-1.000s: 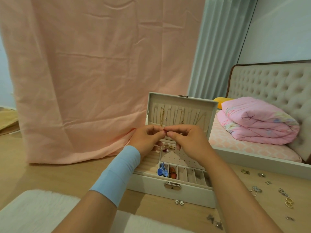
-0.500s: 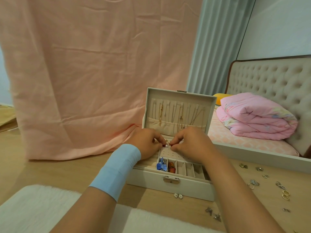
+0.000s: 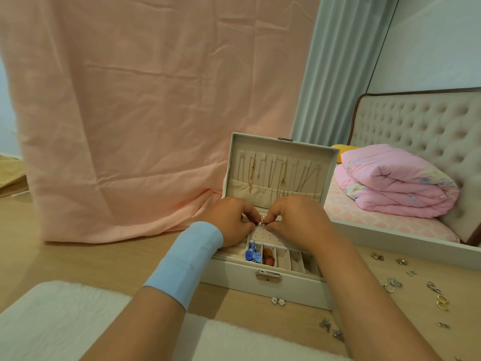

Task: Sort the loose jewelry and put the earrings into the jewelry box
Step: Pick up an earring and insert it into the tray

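The cream jewelry box [image 3: 260, 285] stands open on the wood floor, with chains hanging inside its upright lid. Over the perforated panel at the tray's 12 o'clock, the left hand [image 3: 229, 220] and right hand [image 3: 298, 220] meet, both sets of fingertips pinching one small pearl earring [image 3: 261, 223]. Loose jewelry [image 3: 393, 282] lies scattered at the box's 4 o'clock.

You have one jewelry box [image 3: 260, 285], one blue bow [image 3: 253, 256], one pearl earring [image 3: 261, 223], two flower studs [image 3: 277, 301], two gold rings [image 3: 442, 302] and one folded quilt [image 3: 395, 183]. The other loose pieces [image 3: 393, 282] to your right are too small to count exactly.
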Available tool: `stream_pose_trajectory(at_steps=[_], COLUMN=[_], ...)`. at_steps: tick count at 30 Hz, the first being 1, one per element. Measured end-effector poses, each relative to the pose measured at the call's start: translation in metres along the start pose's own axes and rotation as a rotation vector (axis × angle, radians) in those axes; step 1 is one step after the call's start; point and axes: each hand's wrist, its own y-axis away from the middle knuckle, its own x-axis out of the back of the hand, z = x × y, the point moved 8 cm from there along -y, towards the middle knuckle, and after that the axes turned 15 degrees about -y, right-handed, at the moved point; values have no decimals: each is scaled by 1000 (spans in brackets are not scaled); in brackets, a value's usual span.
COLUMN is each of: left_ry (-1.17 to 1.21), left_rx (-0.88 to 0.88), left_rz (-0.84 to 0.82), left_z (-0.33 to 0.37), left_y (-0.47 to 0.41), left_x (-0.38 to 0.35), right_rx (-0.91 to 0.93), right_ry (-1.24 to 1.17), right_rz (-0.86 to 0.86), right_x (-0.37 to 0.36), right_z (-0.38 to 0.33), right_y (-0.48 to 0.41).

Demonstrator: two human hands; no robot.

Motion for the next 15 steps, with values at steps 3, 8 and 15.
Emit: stream_pose_trajectory(at_steps=[3, 8, 15], left_ry=[6, 8, 4], left_rx=[6, -8, -39], left_rz=[-2, -11, -35], left_z=[-1, 0, 5], left_y=[0, 0, 0], left_x=[-1, -1, -3], right_rx=[-2, -110, -161], right_ry=[-2, -151, -275], right_rz=[-6, -170, -200], right_x=[-2, -6, -9], right_z=[-1, 8, 15], right_y=[1, 5, 5])
